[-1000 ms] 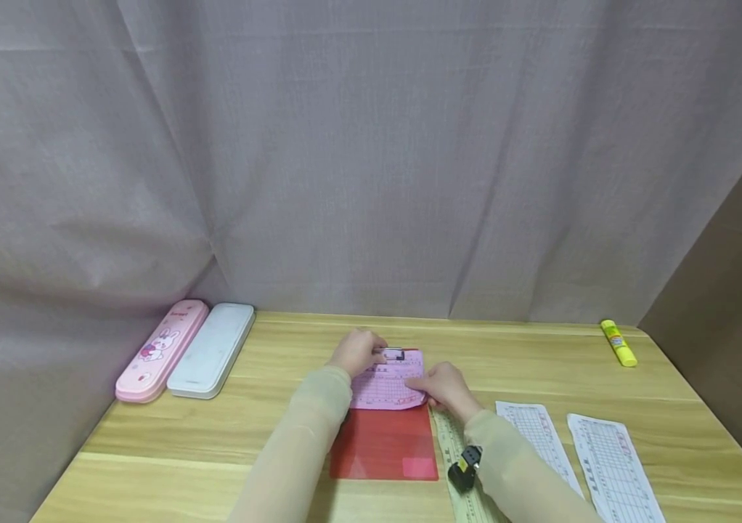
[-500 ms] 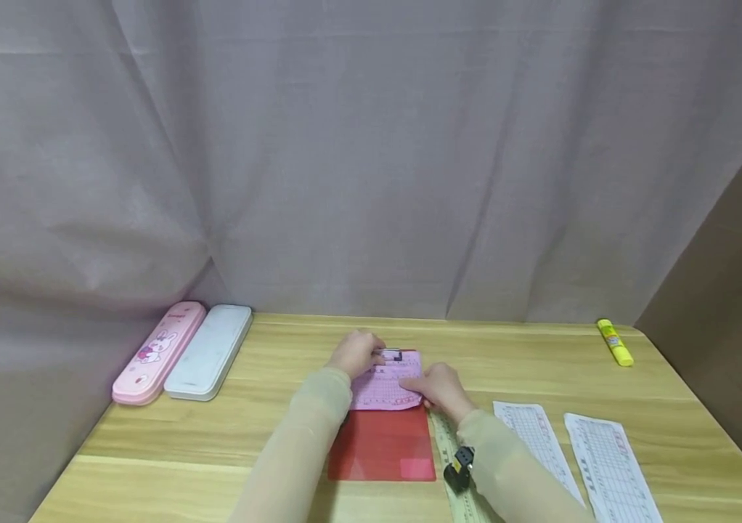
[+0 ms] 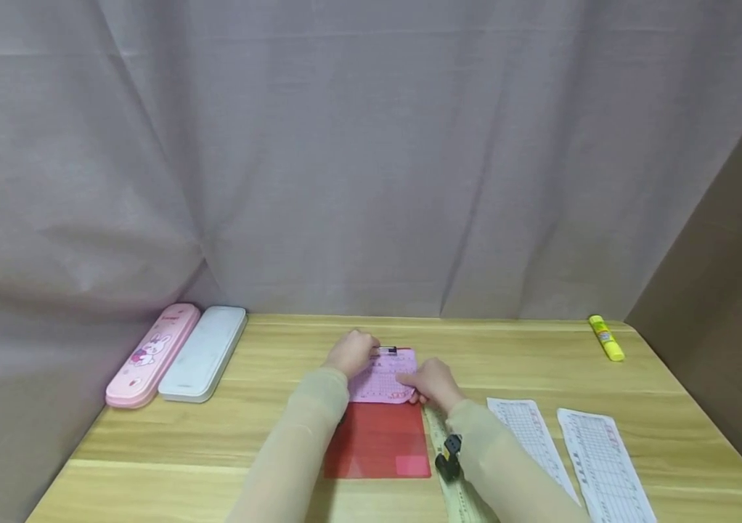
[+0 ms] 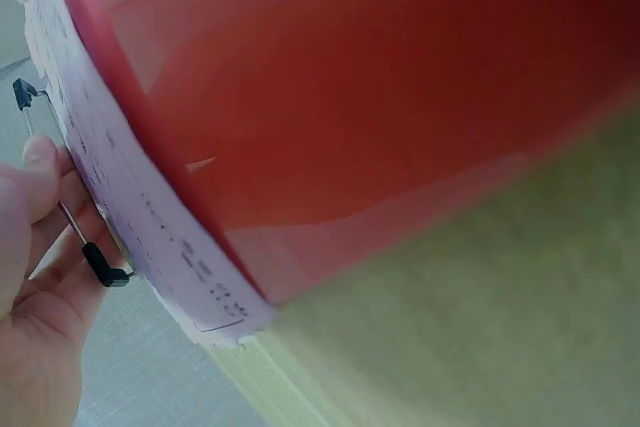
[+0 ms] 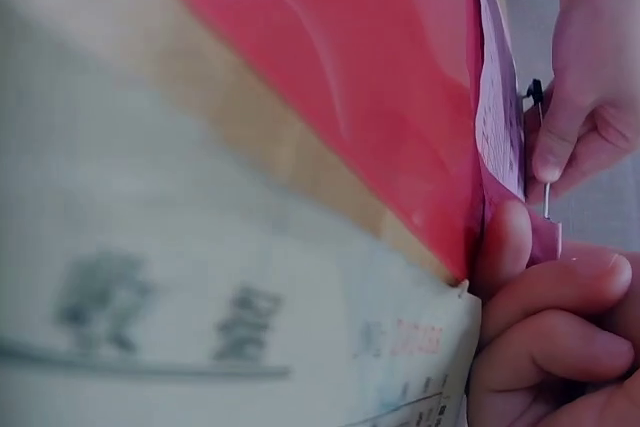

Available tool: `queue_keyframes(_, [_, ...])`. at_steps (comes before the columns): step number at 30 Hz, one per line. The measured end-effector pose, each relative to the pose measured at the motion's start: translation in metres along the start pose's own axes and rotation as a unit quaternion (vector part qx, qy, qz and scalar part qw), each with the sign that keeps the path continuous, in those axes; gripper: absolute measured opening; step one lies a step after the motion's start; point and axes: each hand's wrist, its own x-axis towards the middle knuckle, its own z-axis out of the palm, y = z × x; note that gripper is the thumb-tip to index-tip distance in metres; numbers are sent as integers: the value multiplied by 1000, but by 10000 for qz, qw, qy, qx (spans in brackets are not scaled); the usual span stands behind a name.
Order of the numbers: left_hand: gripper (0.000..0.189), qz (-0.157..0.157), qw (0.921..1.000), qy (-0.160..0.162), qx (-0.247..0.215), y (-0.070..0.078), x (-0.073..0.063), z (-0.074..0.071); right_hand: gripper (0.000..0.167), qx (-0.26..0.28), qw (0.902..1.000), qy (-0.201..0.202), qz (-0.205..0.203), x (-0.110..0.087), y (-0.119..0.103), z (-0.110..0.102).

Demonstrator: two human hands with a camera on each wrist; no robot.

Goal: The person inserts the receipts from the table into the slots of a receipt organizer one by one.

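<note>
A red clipboard [image 3: 377, 443] lies on the wooden table, with a pink printed form [image 3: 380, 385] across its upper half. At its top edge sits a wire clip with black ends [image 4: 105, 265]. My left hand [image 3: 351, 354] pinches the clip's wire between thumb and fingers, as the left wrist view shows. At the form's right edge, my right hand [image 3: 435, 383] pinches the pink paper, thumb on top; whether it also grips the board is unclear. A pale yellow-green printed sheet [image 3: 439, 436] lies beside the board, partly under the right forearm.
Two white printed forms [image 3: 528, 436] [image 3: 606, 461] lie to the right. A yellow glue stick [image 3: 606, 339] rests at the back right. At the left are a pink pencil case [image 3: 152, 356] and a white case [image 3: 204, 354]. A grey curtain [image 3: 345, 181] hangs behind the table.
The head view has shifted slightly, so everything sits a little further left. Both hands stay at the clip and the pink form, with the right thumb near the paper's edge throughout.
</note>
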Motion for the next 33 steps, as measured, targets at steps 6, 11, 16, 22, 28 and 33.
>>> queue_keyframes(6, [14, -41, 10000, -31, 5, 0, 1, 2, 37, -106, 9994, -241, 232, 6, 0, -3])
queue_keyframes(11, [11, 48, 10000, 8, 47, 1, 1, 2, 39, -117, 9987, -278, 407, 7, -3, -6])
queue_keyframes(16, [7, 22, 10000, 78, 19, 1, 0, 1, 40, -106, 9990, -259, 353, 7, -6, -5])
queue_keyframes(22, [7, -105, 9999, -26, 56, 1, -2, 1, 44, -259, 9991, -188, 293, 8, -9, -3])
queue_keyframes(28, [6, -44, 9996, 85, 258, 0, -1, 4, 46, -443, 9986, -130, 253, 10, -10, -1])
queue_keyframes(33, [8, -34, 9995, 79, 305, 2, -3, 6, 47, -497, 9984, -88, 258, 9, -9, -2])
